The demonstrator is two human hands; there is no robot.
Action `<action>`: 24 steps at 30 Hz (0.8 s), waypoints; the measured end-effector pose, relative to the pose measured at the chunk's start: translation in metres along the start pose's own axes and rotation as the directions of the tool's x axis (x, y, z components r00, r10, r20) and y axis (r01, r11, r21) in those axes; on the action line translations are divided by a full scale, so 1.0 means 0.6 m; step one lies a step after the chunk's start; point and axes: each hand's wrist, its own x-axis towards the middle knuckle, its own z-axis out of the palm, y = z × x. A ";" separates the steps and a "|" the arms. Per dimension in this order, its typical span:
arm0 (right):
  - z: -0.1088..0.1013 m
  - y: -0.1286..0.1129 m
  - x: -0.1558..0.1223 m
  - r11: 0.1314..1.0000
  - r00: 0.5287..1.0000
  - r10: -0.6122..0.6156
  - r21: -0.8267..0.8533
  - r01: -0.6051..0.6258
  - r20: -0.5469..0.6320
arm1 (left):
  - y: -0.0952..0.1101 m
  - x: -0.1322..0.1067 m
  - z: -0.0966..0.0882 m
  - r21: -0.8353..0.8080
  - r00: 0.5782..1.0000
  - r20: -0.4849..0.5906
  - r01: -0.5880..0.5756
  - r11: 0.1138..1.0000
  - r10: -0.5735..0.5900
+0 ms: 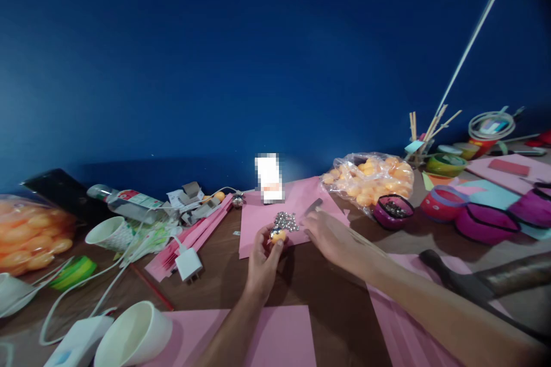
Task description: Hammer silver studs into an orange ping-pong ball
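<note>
My left hand (263,261) is closed around an orange ping-pong ball (279,236) whose upper side is covered with shiny silver pieces. Just beyond it, a small heap of silver pieces (286,221) lies on a pink sheet (256,229); they are too small to name for sure. My right hand (325,235) rests at the right side of this heap, fingers curled together and pointing toward it. What its fingertips hold, if anything, is hidden. A dark grey flat strip (313,206) lies right beside those fingers. Pale thin sticks (365,241) show behind my right wrist.
A clear bag of orange balls (370,178) and purple containers (486,222) stand right. A hammer (456,278) lies near my right forearm. On the left are a white charger (188,264), cables, a paper cup (133,335), a bottle (133,200) and another ball bag (34,232).
</note>
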 end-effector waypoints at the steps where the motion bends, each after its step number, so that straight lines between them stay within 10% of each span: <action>1: -0.001 -0.005 0.006 1.000 1.000 0.018 -0.023 -0.018 0.020 | 0.001 0.000 0.000 -0.003 1.000 0.000 0.004 1.000 -0.004; 24: 0.056 0.013 0.023 0.996 0.995 0.084 0.018 -0.083 -0.062 | 0.009 0.000 0.003 0.061 1.000 0.004 -0.009 0.998 0.009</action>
